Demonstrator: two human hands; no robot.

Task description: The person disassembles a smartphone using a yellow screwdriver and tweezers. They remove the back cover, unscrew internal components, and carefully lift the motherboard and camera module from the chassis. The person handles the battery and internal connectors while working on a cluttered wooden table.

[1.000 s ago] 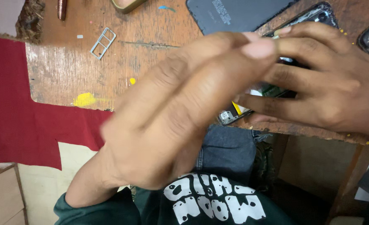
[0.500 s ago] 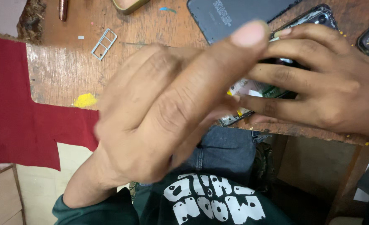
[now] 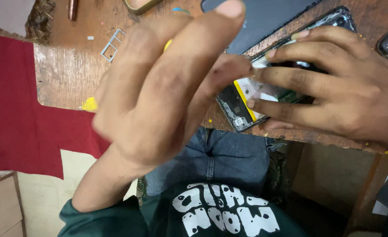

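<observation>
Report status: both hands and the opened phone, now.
Right hand pins opened phone on wooden table. Left hand raised over it, fingers at phone's edge. SIM tray lies apart.

Wood bench (image 3: 66, 83) — opened phone (image 3: 242, 101) (SIM tray (image 3: 112, 45) nr.)

Opened smartphone (image 3: 246, 98), back cover off, yellow-edged battery exposed, flat at the wooden table's near edge, probably face down.
</observation>
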